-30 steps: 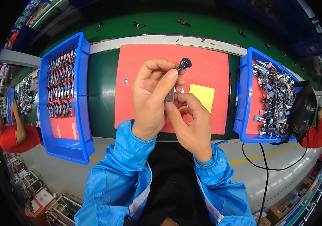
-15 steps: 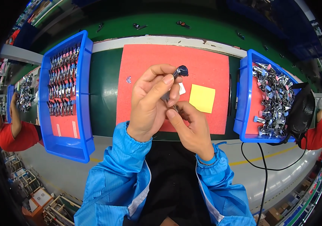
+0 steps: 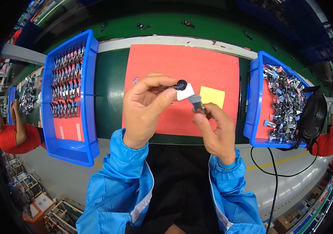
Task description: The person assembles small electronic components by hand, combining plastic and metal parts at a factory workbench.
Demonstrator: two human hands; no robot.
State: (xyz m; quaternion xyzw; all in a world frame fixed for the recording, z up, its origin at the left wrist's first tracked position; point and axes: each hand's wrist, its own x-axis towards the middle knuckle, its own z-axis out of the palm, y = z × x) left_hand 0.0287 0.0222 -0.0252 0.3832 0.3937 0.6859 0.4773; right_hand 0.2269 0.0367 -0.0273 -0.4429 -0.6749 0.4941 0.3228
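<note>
My left hand [image 3: 145, 107] pinches a small dark piece [image 3: 181, 84] with a rounded black head between thumb and fingers. A short dark-grey piece with a flat blue-grey end [image 3: 195, 100] is gripped by the thumb and fingers of my right hand [image 3: 219, 132]. The two pieces are apart, both held over the red foam mat [image 3: 154, 58]. Behind them on the mat lie a white card [image 3: 186, 93] and a yellow sticky note [image 3: 212, 97]. The exact kind of either held piece cannot be made out.
At left, a blue bin [image 3: 92, 97] holds upright pieces in rows. A blue bin [image 3: 252, 101] at right holds a heap of silver, blue and pink-ended pieces, with a black mesh bag [image 3: 311, 115] against it. Small dark items lie on the green belt [image 3: 162, 23] beyond.
My hands have moved apart, the right one to the right with the grey piece showing in it. My left hand has shifted slightly left and lower, its dark piece tipped over.
</note>
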